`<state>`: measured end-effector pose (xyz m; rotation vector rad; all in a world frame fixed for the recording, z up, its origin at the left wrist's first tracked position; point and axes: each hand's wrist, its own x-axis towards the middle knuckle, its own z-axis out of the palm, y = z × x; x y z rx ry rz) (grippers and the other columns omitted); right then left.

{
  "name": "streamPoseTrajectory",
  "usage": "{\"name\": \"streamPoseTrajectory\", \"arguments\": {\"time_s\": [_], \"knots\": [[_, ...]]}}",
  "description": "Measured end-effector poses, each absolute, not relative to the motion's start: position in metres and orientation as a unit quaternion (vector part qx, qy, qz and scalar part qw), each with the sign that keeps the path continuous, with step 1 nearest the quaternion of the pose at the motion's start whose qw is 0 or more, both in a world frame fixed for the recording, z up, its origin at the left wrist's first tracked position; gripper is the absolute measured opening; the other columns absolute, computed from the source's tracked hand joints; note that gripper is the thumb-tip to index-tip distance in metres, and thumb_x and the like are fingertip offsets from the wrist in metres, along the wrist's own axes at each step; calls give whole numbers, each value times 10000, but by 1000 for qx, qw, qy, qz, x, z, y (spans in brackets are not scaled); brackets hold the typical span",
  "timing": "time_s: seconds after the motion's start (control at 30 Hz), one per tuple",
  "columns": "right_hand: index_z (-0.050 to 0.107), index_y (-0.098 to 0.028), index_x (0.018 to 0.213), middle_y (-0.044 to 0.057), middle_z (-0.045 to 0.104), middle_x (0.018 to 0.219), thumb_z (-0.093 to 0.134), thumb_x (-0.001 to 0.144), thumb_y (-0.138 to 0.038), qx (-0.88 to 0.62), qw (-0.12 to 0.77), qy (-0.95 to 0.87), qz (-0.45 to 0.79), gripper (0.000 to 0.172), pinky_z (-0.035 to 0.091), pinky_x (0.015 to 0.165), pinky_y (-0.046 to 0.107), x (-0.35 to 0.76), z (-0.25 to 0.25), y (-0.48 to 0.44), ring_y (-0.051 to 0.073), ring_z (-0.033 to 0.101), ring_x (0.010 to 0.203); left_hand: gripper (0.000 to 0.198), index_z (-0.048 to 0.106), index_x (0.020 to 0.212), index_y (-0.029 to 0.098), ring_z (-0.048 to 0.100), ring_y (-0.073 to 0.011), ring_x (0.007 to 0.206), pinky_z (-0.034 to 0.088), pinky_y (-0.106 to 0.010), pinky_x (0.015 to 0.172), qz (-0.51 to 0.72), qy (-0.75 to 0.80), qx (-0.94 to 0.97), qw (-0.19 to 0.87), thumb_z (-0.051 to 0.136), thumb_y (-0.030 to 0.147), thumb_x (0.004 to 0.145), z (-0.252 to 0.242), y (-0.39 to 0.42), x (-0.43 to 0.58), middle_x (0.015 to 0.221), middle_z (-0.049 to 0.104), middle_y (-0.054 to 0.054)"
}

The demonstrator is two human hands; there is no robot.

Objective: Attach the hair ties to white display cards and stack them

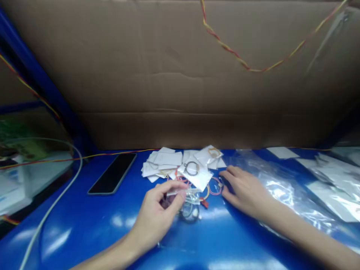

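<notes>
My left hand [160, 213] pinches the top edge of a small clear plastic bag [176, 234] between thumb and index finger. Dark cord loops, which look like hair ties [190, 213], show through or beside the bag; which one I cannot tell. My right hand [244, 191] rests low over the table, fingers curved and apart, its tips right beside a pink loop [215, 186]. Between the hands are a tan loop [207, 193] and a small red piece [204, 203]. Behind them lies a white packet [198, 178] with a dark loop on it.
White cards [163, 163] are piled at the back of the blue table [118, 228]. A black phone [114, 174] lies left. Clear plastic sheeting [289, 191] and white sheets [334, 195] spread at right. Cardboard [174, 82] stands behind, with a red-yellow twisted wire [239, 58] hanging in front.
</notes>
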<state>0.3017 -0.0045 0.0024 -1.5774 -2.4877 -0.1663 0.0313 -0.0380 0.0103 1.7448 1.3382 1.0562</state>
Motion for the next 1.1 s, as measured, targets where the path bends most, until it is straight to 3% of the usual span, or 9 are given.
{"name": "streamPoseTrajectory", "arguments": {"time_s": [0.2,0.47,0.6,0.67,0.8,0.93,1.1], "knots": [[625,-177,951,115,645,947,555,937,-254,-528,102,-841,-54,105,465,771,408,302,3,0,294,607,870,196,771,948,200,749,-265,885,596,-353,776,435,506,670,326,662,354,894,14,-37,33,945,812,-64],[587,-191,1021,89,707,939,475,1000,-228,-520,126,-845,-31,120,438,828,405,302,9,0,261,649,863,240,768,949,203,719,-224,788,561,-303,703,424,505,669,342,634,401,928,12,-37,32,892,791,-41],[618,-160,1144,150,718,1048,638,873,-344,-537,107,-836,-32,328,435,870,466,304,12,-4,342,651,956,238,774,972,207,729,-241,851,566,-318,754,420,509,672,336,647,403,928,8,-37,31,929,800,-48],[643,-145,1093,168,717,1009,659,848,-392,-546,95,-831,-35,348,427,867,491,307,11,-4,360,648,922,246,777,997,205,726,-242,853,564,-315,756,419,513,672,331,648,403,930,7,-37,30,929,801,-49],[639,-178,888,129,694,857,599,906,-348,-544,95,-834,-17,176,415,794,441,312,8,-1,312,624,807,277,778,1004,204,707,-224,787,549,-298,697,414,514,673,332,631,432,945,9,-38,30,892,789,-43],[589,-208,774,66,660,823,581,896,-230,-524,139,-840,25,124,394,760,373,313,10,3,246,583,766,265,765,1021,212,698,-207,702,545,-280,623,434,504,665,340,628,427,948,11,-37,30,862,786,-32],[547,-227,759,1,602,687,527,908,-201,-524,264,-802,110,152,389,668,322,311,18,8,191,543,650,275,768,1008,207,721,-227,823,564,-282,703,457,493,658,341,593,416,979,11,-36,30,920,789,-44]]}}
